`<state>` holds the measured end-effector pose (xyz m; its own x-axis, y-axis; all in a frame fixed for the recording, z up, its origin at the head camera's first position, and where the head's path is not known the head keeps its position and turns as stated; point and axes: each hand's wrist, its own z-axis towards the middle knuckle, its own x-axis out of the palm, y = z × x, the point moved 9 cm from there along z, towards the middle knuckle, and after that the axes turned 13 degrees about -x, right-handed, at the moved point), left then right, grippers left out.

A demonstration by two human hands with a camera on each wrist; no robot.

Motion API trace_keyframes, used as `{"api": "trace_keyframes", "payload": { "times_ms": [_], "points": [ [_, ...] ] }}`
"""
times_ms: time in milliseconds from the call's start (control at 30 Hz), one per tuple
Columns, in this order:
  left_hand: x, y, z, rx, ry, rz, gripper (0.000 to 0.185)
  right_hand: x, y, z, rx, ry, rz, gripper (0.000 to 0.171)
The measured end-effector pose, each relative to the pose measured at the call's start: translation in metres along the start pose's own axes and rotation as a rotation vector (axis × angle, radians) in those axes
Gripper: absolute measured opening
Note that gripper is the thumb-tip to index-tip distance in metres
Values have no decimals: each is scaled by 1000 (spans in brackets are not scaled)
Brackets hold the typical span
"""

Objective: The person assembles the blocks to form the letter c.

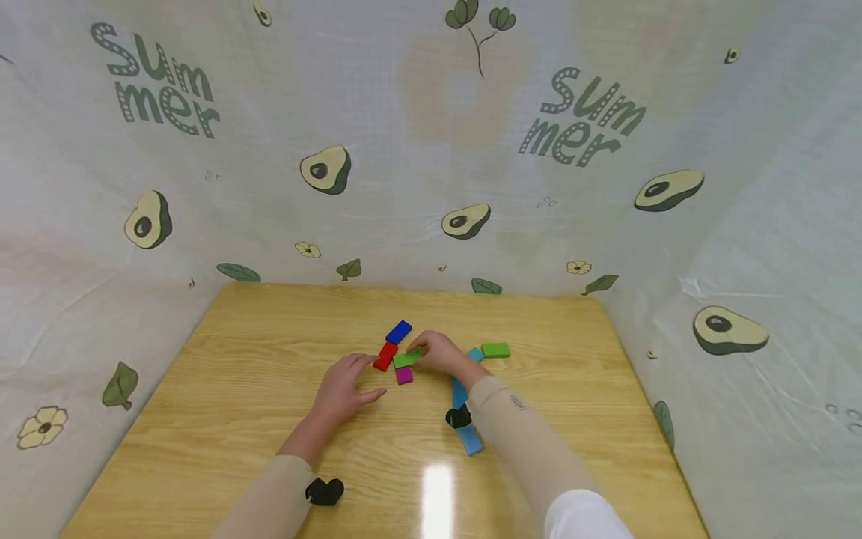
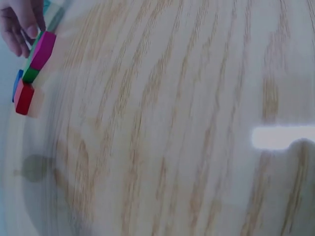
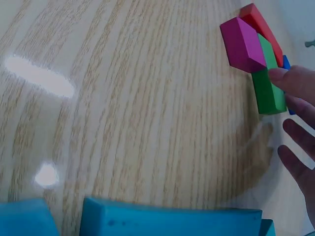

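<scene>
My right hand (image 1: 436,352) pinches the right end of a green block (image 1: 407,360) lying on the table. The right wrist view has one fingertip on this green block (image 3: 268,91), with other fingers spread apart from it. A magenta block (image 1: 404,375) sits against its near side, and a red block (image 1: 386,356) lies at its left end. Beyond the red one is a blue block (image 1: 399,332), slanted the same way. My left hand (image 1: 342,387) hovers left of the red block, thumb and fingers apart and holding nothing, fingertips close to that block.
Light blue blocks (image 1: 469,440) form a line under and beside my right forearm. Another green block (image 1: 495,349) lies at the far end of that line. A patterned cloth (image 1: 397,97) hangs behind and along the sides of the wooden table (image 1: 269,329).
</scene>
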<state>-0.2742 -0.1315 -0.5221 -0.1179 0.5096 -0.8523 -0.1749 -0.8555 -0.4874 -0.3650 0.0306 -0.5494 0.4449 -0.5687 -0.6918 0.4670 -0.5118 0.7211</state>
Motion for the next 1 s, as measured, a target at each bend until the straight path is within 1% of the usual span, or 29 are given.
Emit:
{"api": "trace_keyframes", "payload": {
  "times_ms": [100,267,600,733,867,1000],
  "points": [
    [0,5,-2,-9,6,-17,63,4,0,0,-10,11,-23,29],
    [1,12,-5,-19,5,-31,63,7,3,1,-47,24,-38,28],
    [2,15,-5,-39,15,-82,62,7,1,0,-47,13,-56,23],
    [1,14,-5,-36,0,-79,62,2,2,-2,-58,-14,-42,22],
    [-1,10,-4,-27,-12,-101,62,-9,4,-9,-53,-64,1,23],
    [0,9,-3,-44,-5,-103,63,-18,7,-16,-52,-80,8,24]
  ]
}}
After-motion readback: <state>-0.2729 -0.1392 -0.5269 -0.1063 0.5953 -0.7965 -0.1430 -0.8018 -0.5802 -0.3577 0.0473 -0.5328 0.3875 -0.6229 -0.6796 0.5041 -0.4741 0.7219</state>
